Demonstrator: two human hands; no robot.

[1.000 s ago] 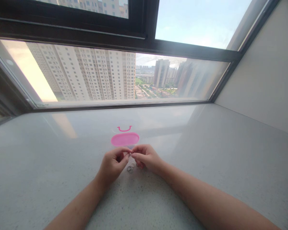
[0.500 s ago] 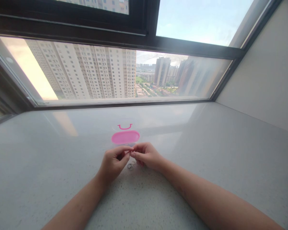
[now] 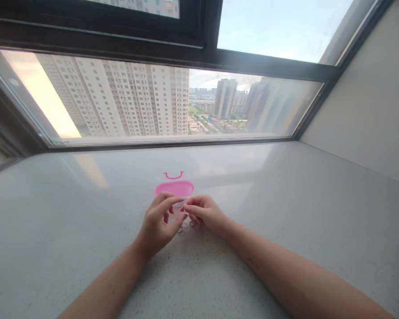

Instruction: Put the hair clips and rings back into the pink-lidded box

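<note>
Pink colours an oval [image 3: 175, 188] just above the centre of the frame's lower half, lying on the pale, speckled sill [image 3: 199, 274]. Just above it lies a thin, U-shaped strip [image 3: 174, 176] in a deeper pink, apart from the oval, its ends pointing up the frame.

Below the oval the two hands face each other. The left hand [image 3: 158, 223] is spread, its thumb and forefinger apart; its knuckles cover a little of the oval's lower edge in this view. The right hand [image 3: 208, 215] has thumb and forefinger pressed together at the tips; anything pinched there is too small to tell. The fingertips of both hands come very near each other.

Small rings [image 3: 185, 225] lie on the sill, under and between the hands, some dark and some pale. One dark ring [image 3: 192, 224] is right by the lower fingers of the right hand; whether they touch, I cannot tell.

Forearms run in from the lower left and lower right. Across the top stands a dark-framed window [image 3: 199, 57], with towers [image 3: 136, 97] outside. White wall [image 3: 369, 102] fills the upper right.
</note>
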